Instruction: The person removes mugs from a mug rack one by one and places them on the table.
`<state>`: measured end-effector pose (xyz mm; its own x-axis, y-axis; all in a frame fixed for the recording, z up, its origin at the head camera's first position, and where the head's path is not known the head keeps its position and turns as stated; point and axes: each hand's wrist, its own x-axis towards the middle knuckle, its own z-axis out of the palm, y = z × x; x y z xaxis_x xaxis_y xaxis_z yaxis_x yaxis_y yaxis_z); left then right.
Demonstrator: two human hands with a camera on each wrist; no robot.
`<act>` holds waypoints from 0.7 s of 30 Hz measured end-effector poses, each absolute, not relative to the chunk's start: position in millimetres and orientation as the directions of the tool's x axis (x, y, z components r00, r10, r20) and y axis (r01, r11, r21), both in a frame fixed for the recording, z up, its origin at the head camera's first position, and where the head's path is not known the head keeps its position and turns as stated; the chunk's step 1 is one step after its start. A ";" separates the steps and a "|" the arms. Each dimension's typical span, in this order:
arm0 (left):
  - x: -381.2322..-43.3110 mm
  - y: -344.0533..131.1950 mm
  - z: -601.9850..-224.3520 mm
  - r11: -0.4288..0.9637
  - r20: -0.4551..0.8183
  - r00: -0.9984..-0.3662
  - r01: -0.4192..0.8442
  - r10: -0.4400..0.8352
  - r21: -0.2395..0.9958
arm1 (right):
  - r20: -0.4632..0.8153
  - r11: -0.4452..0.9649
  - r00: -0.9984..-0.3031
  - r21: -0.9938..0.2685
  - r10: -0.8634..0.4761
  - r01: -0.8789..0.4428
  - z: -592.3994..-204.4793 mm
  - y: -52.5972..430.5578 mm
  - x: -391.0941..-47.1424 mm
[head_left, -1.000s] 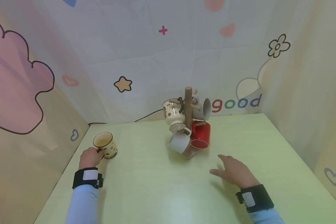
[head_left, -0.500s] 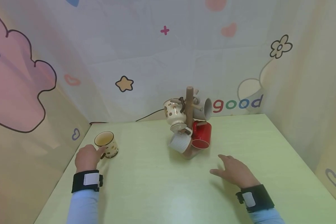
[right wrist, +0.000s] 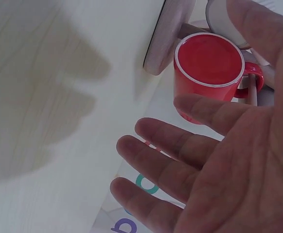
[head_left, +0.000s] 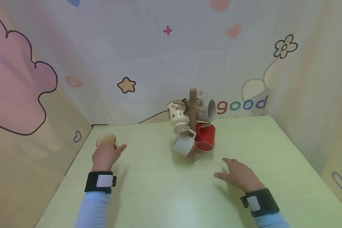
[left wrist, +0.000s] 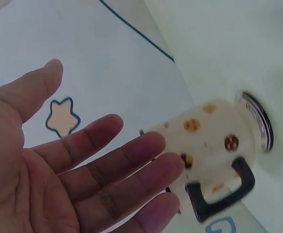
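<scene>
A cream mug with brown spots [left wrist: 214, 141] stands upright on the table at the left, its dark handle [left wrist: 221, 194] free of any finger in the left wrist view. My left hand [head_left: 105, 156] is over the near side of it with fingers extended and thumb out to the right, hiding most of the mug in the head view. On the right, my right hand [head_left: 239, 174] hovers over the table, fingers spread and holding nothing. Nearest to it is a red mug [head_left: 205, 137], hung upside down on a wooden mug tree [head_left: 193, 107].
Also on the mug tree hang another spotted cream mug [head_left: 177, 117], a white ribbed mug [head_left: 182, 146] and a plain white mug [head_left: 210, 111]. Behind the pale table [head_left: 154, 190] rises a printed curtain [head_left: 148, 57]. A thin dark cord [head_left: 152, 117] runs along the back edge.
My left hand has let go of the spotted mug's handle, first drawing slightly left, then swinging right across the mug's front. The mug stays in place, and my right hand holds still.
</scene>
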<state>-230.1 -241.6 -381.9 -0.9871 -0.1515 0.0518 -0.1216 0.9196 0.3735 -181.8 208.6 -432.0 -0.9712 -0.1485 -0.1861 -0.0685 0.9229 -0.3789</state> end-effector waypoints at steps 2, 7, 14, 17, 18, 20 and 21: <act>-232.3 -234.6 -383.2 0.929 0.039 -0.993 -0.089 -0.111 0.358 | -0.186 0.922 -0.971 -0.380 -0.149 -0.068 -432.9 208.4 -182.0; -237.2 -216.2 -388.2 0.943 0.009 -1.000 -0.009 -0.013 0.333 | -0.188 0.923 -0.971 -0.378 -0.146 -0.066 -434.5 208.2 -182.8; -241.3 -188.4 -389.8 0.901 -0.082 -0.989 0.079 0.125 0.426 | -0.191 0.924 -0.971 -0.377 -0.144 -0.063 -433.5 208.3 -183.7; -242.5 -176.8 -386.9 0.884 -0.083 -0.982 0.112 0.167 0.454 | -0.182 0.925 -0.972 -0.373 -0.147 -0.070 -431.9 207.9 -184.7; -242.9 -172.9 -385.5 0.881 -0.079 -0.981 0.121 0.176 0.458 | -0.179 0.926 -0.973 -0.371 -0.147 -0.072 -431.3 207.8 -185.1; -243.9 -166.2 -383.3 0.877 -0.070 -0.980 0.133 0.186 0.462 | -0.175 0.926 -0.973 -0.369 -0.150 -0.077 -430.0 207.4 -185.9; -244.5 -163.0 -382.1 0.875 -0.067 -0.980 0.137 0.189 0.465 | -0.172 0.927 -0.973 -0.367 -0.153 -0.080 -429.4 207.3 -186.3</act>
